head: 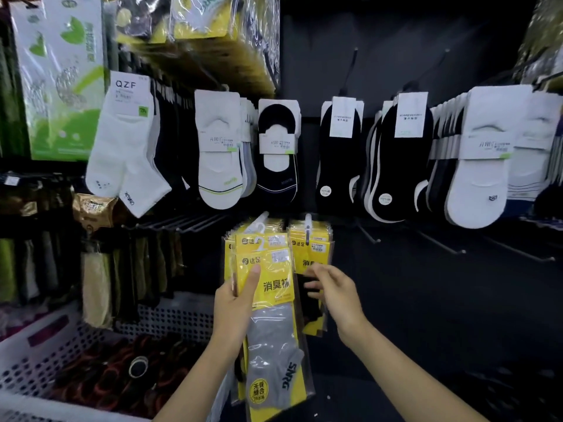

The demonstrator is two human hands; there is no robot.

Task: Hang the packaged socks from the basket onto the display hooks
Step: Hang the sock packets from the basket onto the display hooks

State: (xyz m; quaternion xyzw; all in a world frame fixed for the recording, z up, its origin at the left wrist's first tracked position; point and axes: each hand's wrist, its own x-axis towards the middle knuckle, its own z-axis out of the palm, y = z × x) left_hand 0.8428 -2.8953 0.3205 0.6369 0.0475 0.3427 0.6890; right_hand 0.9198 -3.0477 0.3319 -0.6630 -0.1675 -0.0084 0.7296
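My left hand point(236, 303) grips a yellow sock package point(274, 327) with grey socks inside, thumb on its front, in front of a stack of like yellow packages point(260, 240) hanging on a display hook. My right hand point(332, 292) reaches with loosely spread fingers to a second hanging stack of yellow packages point(310, 248) holding black socks, its fingertips at the front package; whether they pinch it is unclear. The white perforated basket point(45, 345) stands at the lower left with dark and red socks inside.
White and black socks hang in a row above, from the QZF pair point(128, 147) to the right-hand white stack point(481, 159). Bare hooks point(451, 248) stick out at the lower right. Dark hanging goods point(134, 269) fill the left side.
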